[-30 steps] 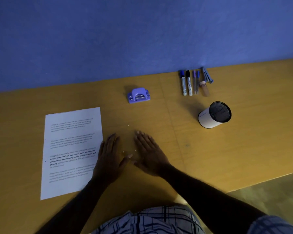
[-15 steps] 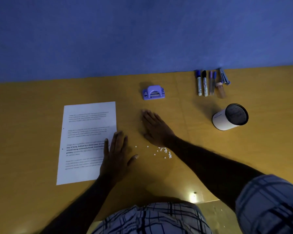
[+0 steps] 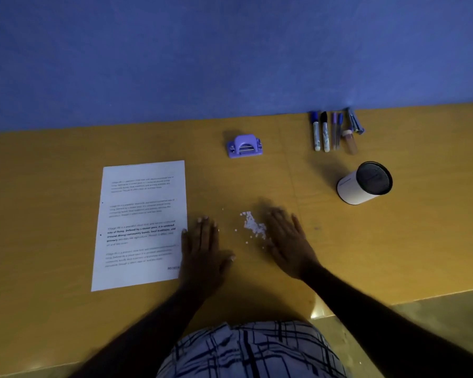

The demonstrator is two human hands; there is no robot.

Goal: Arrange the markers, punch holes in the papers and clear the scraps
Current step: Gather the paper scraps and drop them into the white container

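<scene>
Neither hand holds anything: the left hand (image 3: 202,251) lies flat and open on the table (image 3: 393,241), fingers spread, its outer edge overlapping the right margin of the paper (image 3: 141,225). The right hand (image 3: 288,242) is also open and flat, palm down, its fingers blurred, with the inner edge touching a small heap of white paper scraps (image 3: 253,227). The scraps lie between the two hands, closer to the right one, with a few loose bits scattered toward the left hand.

Nearest the camera, a plaid garment (image 3: 251,350) fills the bottom centre, and both bare forearms reach out from it over the table's near edge. To the lower right, a strip of dull floor (image 3: 434,317) shows beyond the table's edge.

The table is a yellow-brown wooden surface with a faint grain and thin seam lines. The printed sheet lies flat on the left. Further back, in the middle, stands a purple hole punch (image 3: 245,145). To the right, a white cylindrical holder (image 3: 363,184) lies tipped on its side, its dark mouth facing the right. Beyond it, close to the wall, the markers (image 3: 320,132) lie side by side in a row with a few thinner pens and other small items that are too dim to identify.

A plain blue wall (image 3: 230,55) rises behind the table. The lighting is dim.
</scene>
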